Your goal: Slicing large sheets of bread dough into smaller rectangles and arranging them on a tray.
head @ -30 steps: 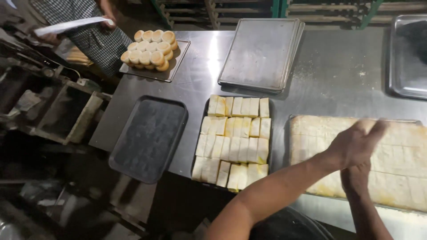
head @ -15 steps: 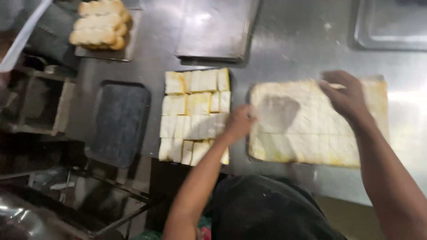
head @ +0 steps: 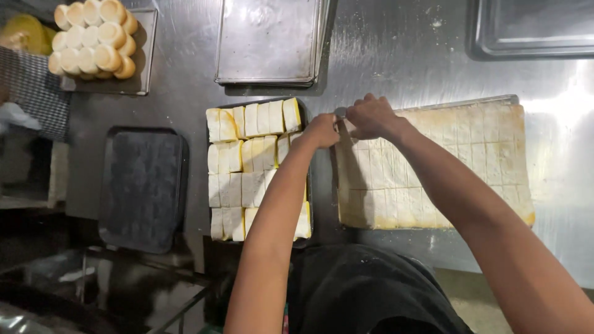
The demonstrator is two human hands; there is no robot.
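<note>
Hands: left hand (head: 323, 130) and right hand (head: 370, 115) pinch closed at the scored cake slab's (head: 433, 167) top-left corner.
Done: cut pieces (head: 253, 161) nearly fill the dark tray (head: 309, 185).
Left: most of slab, on the table (head: 402, 55).

Both hands, left hand (head: 323, 130) and right hand (head: 370, 116), meet at the scored cake slab's (head: 458, 167) corner.

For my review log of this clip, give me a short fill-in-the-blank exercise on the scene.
1. Both hands, left hand and right hand, meet at the scored slab's far-left ____.
2. The cut pieces lie in a tray to the ____ of the slab.
3. The round buns sit on a tray at the table's far-____ corner.

Missing words: corner; left; left
</note>
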